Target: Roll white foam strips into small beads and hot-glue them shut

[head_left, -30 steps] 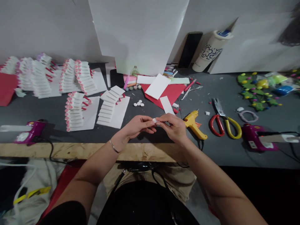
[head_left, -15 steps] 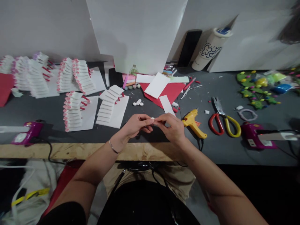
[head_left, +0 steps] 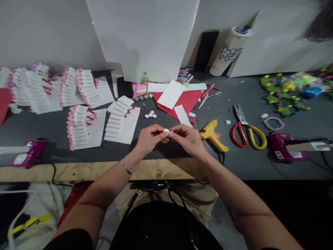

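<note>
My left hand (head_left: 149, 139) pinches a small white round piece (head_left: 166, 130) that looks like soft clay. From the other side, the fingertips of my right hand (head_left: 187, 138) are closed on a thin white bit (head_left: 170, 132) right against the round piece. I cannot tell whether the two are joined. Both hands are above the front part of the dark table (head_left: 125, 152). Several similar white round pieces (head_left: 151, 114) lie in a small group just beyond my left hand. A yellow glue gun (head_left: 213, 135) rests beside my right hand.
Red-and-yellow-handled scissors (head_left: 244, 128) and a purple power socket block (head_left: 287, 147) are at the right. White folded card stacks (head_left: 116, 119) line the left. Red paper (head_left: 187, 102) lies beyond the hands, with a tumbler (head_left: 226, 52) against the wall behind.
The white round piece shows more fully between my fingertips, and a thin white bit is now visible beside it. My hands stay together; the view has shifted slightly.
</note>
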A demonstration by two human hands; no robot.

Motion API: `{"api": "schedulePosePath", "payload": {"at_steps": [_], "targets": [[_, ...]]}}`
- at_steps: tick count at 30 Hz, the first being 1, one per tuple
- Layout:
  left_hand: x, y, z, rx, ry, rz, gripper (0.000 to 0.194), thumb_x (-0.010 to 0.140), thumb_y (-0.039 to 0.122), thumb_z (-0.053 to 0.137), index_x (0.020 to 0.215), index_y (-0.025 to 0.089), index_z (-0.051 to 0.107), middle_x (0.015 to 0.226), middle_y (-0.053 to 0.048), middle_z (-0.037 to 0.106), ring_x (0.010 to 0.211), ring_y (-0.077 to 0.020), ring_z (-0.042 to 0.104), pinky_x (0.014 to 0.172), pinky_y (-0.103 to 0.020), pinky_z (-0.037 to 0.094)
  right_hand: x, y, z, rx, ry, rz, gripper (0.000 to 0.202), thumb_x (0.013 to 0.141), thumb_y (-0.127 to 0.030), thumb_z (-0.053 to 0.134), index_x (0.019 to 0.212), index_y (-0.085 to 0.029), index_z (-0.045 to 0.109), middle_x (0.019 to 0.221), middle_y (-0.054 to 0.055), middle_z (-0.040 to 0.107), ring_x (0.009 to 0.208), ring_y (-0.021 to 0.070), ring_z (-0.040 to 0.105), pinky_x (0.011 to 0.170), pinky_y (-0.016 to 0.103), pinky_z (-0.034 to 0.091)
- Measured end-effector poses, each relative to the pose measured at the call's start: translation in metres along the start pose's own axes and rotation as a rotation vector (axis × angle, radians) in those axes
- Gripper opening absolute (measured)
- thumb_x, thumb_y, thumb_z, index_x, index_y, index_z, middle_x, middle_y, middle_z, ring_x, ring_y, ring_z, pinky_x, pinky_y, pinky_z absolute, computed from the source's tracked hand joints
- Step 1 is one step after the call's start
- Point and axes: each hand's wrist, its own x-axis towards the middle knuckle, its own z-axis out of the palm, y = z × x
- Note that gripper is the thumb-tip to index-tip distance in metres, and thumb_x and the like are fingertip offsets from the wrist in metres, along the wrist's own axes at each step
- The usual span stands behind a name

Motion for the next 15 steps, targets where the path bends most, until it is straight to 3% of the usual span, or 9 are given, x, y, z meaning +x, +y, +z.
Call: {"api": "schedulePosePath", "payload": {"at_steps": [4,11,15], "targets": [[0.001,0.001,-0.002,0.08,-0.03,0.038,0.033,0.071,0.043,0.08,0.08,0.013,0.072,0.082,-0.003,0.065,0.061,-0.0114,0.068,0.058,-0.024,0.06,0.0,0.0,-0.002,-0.032,0.004,-0.007,0.026,0.079,-0.044,0.072,0.082,-0.019,0.069,0.069,0.001,0.071,0.056,0.013,0.063,0.054,0.026,0.052],[0.002,-0.003,-0.005,0.209,-0.112,0.063,0.033,0.077,0.044,0.075,0.084,0.012,0.072,0.086,-0.004,0.066,0.062,-0.0116,0.069,0.059,-0.024,0.061,0.0,0.003,-0.004,-0.405,0.004,-0.195,0.014,0.088,-0.029,0.059,0.081,-0.019,0.067,0.073,0.002,0.069,0.062,0.0129,0.06,0.058,0.024,0.046],[0.001,-0.01,-0.005,0.166,-0.102,0.044,0.04,0.078,0.044,0.074,0.104,0.013,0.074,0.089,-0.007,0.073,0.065,-0.0131,0.069,0.062,-0.027,0.062,0.0,0.004,-0.003,-0.45,-0.035,-0.208,0.014,0.089,-0.027,0.056,0.081,-0.02,0.064,0.073,0.002,0.068,0.062,0.0132,0.058,0.059,0.023,0.045]]}}
